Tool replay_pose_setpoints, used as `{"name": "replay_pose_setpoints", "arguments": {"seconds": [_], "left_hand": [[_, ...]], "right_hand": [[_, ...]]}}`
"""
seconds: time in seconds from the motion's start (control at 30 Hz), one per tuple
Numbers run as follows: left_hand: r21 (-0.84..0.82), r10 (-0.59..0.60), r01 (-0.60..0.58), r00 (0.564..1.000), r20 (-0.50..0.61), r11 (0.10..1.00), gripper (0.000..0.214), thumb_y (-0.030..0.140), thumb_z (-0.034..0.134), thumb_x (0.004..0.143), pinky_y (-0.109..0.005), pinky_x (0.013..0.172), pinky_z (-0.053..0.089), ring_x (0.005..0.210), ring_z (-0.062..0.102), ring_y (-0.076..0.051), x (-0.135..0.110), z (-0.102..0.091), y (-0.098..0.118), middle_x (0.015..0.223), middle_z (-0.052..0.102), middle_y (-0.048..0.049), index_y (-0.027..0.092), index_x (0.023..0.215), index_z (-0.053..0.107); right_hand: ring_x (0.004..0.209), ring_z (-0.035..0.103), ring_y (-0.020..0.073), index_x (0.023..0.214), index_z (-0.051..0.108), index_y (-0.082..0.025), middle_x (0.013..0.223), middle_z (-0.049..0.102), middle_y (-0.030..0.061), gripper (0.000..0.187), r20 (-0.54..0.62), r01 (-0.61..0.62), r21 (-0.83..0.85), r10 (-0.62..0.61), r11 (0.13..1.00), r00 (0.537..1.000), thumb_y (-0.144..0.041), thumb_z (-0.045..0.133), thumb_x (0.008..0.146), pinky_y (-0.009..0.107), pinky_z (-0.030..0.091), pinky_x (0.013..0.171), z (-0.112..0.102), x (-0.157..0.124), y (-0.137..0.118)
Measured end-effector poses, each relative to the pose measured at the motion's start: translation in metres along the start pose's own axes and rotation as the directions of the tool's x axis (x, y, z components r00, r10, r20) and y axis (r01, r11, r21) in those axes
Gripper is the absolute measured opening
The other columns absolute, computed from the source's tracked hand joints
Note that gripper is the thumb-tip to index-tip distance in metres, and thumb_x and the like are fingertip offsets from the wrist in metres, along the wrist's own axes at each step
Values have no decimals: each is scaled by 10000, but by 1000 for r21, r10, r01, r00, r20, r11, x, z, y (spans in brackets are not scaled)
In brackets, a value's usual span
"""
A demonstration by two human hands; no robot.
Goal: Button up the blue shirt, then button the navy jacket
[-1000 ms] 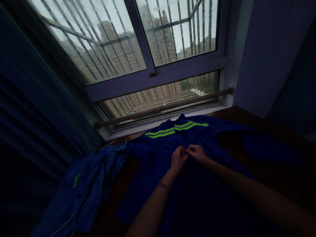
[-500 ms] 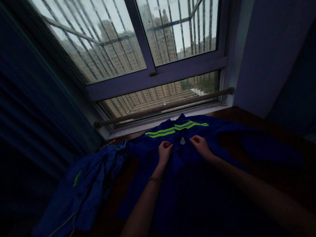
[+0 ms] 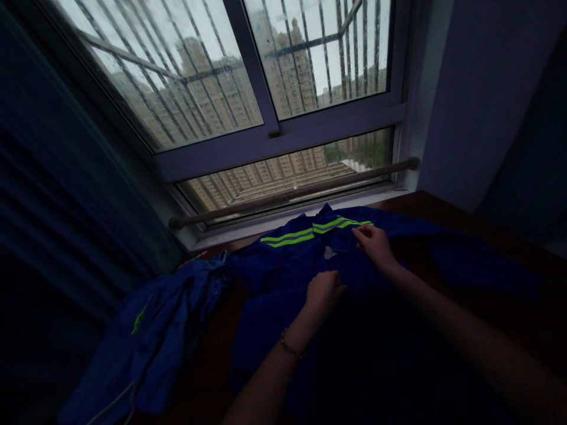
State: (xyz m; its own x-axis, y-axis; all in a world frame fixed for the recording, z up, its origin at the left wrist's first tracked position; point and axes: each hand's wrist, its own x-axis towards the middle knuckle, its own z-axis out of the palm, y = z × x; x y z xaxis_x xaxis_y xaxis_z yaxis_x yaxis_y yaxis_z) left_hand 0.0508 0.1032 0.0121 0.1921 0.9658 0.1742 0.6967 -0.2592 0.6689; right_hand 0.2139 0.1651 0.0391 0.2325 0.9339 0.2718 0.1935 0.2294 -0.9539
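Note:
A blue jacket with fluorescent yellow-green stripes across its upper part is spread on a dark wooden surface, collar toward the window. My left hand is closed on the jacket front, low and near its middle; its fingertips are mostly hidden. Farther up and to the right, my right hand pinches the jacket's cloth just below the right stripe. Between the hands and slightly above them shows a small pale patch, perhaps a label. The lower part of the jacket is lost in shadow.
Another blue garment with a green strip and a pale cord lies crumpled at the left. A dark curtain hangs beside it. Behind the wooden surface, a horizontal bar crosses the barred window. A wall stands at the right.
My left hand has moved down and right, drawing jacket cloth with it and turning at the wrist. My right hand has shifted slightly up and right, toward the right stripe.

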Motion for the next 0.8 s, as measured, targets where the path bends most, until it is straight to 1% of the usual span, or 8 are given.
{"name": "replay_pose_setpoints", "arguments": {"seconds": [0.17, 0.23, 0.3, 0.4, 0.43, 0.5, 0.6, 0.8], "left_hand": [[-276, -42, 61, 996, 73, 959, 52, 211, 592, 628, -201, 482, 313, 490, 479, -103, 19, 18, -35, 574, 560, 2, 168, 655, 606], [-385, -99, 134, 989, 110, 913, 81, 200, 595, 610, -193, 471, 326, 487, 477, -98, 24, 25, -46, 566, 555, 4, 148, 672, 606], [-465, -141, 179, 983, 115, 867, 78, 190, 597, 594, -186, 467, 330, 490, 472, -92, 27, 31, -55, 546, 542, 11, 139, 651, 586], [-590, -213, 237, 971, 111, 772, 84, 181, 590, 586, -177, 450, 317, 450, 444, -72, 30, 35, -62, 501, 504, 36, 146, 638, 535], [-624, -233, 257, 965, 122, 738, 100, 181, 594, 580, -174, 443, 310, 434, 431, -66, 31, 35, -63, 488, 490, 45, 148, 638, 520], [-675, -246, 284, 957, 154, 681, 136, 190, 610, 569, -172, 440, 304, 426, 422, -58, 32, 33, -65, 492, 488, 49, 147, 649, 510], [-709, -223, 292, 956, 193, 642, 167, 206, 631, 557, -172, 449, 306, 441, 434, -55, 32, 31, -66, 523, 510, 40, 141, 661, 517], [-706, -248, 328, 944, 218, 628, 171, 187, 637, 538, -169, 444, 288, 425, 418, -48, 30, 29, -60, 494, 501, 49, 139, 643, 510]], "right_hand": [[612, 607, 130, 872, 518, -157, 935, 587, 69, 231, 116, 46, 86, -56, 995, 992, -271, 551, 675, 216, 467, 491, -5, -10, -27], [612, 605, 128, 856, 534, -173, 870, 608, 43, 186, 229, 130, 8, -129, 991, 965, -257, 532, 690, 210, 456, 495, -6, -17, -36], [543, 585, 119, 775, 569, -180, 704, 620, 12, 110, 413, 211, -90, -156, 973, 897, -236, 502, 708, 202, 425, 473, -4, -24, -35], [469, 536, 112, 649, 587, -185, 526, 583, -10, 105, 609, 313, -235, -112, 920, 786, -173, 491, 689, 199, 361, 446, 6, -33, -7], [484, 534, 114, 632, 584, -184, 528, 583, -6, 108, 609, 335, -272, -108, 902, 786, -160, 492, 682, 203, 352, 457, 11, -36, 7], [533, 537, 121, 647, 575, -181, 574, 591, 6, 105, 533, 343, -311, -136, 886, 835, -164, 483, 694, 212, 357, 497, 17, -40, 35], [526, 527, 116, 698, 562, -177, 575, 572, -2, 122, 449, 260, -261, -122, 930, 885, -219, 456, 739, 213, 365, 507, 21, -44, 64], [487, 513, 98, 772, 584, -168, 609, 573, -15, 171, 508, 97, -156, -5, 983, 861, -316, 514, 723, 196, 350, 455, 16, -44, 69]]}}
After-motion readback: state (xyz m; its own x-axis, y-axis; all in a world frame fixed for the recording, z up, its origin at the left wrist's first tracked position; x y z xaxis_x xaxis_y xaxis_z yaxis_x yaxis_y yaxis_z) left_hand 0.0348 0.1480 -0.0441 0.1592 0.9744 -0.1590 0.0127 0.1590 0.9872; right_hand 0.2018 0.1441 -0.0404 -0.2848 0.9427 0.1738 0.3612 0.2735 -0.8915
